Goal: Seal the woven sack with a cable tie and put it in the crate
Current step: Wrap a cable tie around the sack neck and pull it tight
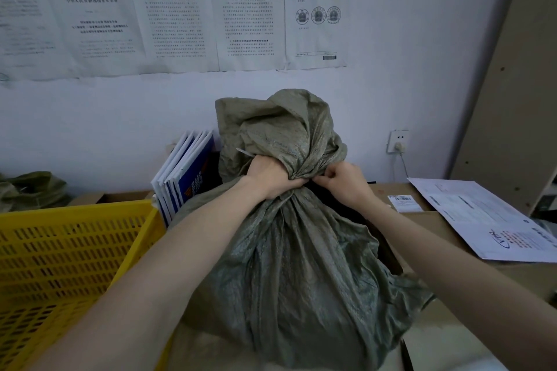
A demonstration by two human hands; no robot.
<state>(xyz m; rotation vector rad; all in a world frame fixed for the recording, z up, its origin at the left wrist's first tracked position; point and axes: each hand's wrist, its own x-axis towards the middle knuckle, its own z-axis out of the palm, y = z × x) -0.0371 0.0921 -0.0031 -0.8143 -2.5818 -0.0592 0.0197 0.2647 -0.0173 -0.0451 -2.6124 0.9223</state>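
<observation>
Your grey-green woven sack [289, 256] stands bulging, neck bunched (crumpled top above); your left hand [268, 175] grips the neck, right hand [346, 182] pinches beside it.

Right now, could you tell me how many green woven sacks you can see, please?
2. One sack stands in the middle, both hands gripping its gathered neck. A second sack lies crumpled at the far left, behind the yellow crate. Others may be hidden.
</observation>
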